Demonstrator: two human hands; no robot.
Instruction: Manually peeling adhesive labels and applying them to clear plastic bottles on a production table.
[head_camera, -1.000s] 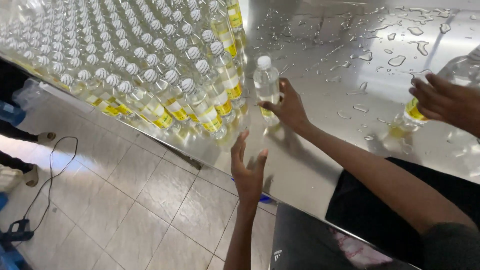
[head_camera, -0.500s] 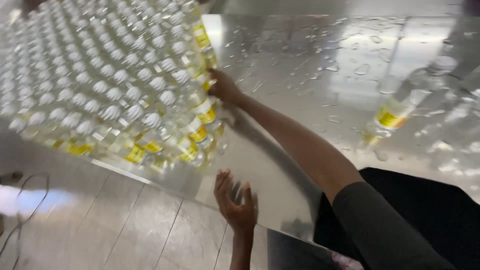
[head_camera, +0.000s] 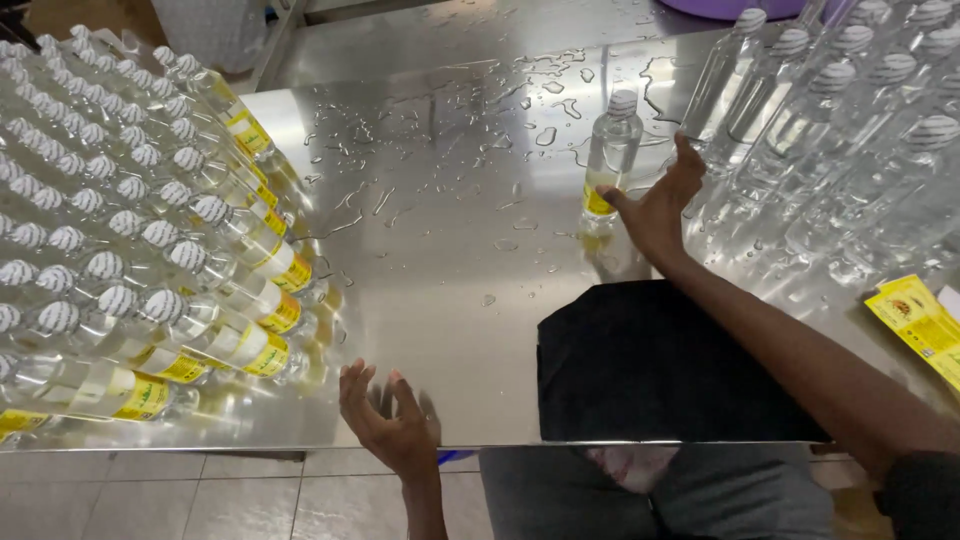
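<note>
Right hand reaches, fingers apart, beside a yellow-labelled bottle (upright on the wet surface); left hand spread, holding nothing.

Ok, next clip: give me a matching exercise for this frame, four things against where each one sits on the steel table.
Things:
1. Lone labelled bottle
2. Black cloth
3. Block of yellow-labelled bottles
4. Yellow labels

Places:
A. Left side of the table
B. Right edge, near side
C. Beside the right hand, among water drops
D. Near edge, under the right forearm

Pairs: 1-C, 2-D, 3-A, 4-B
</note>
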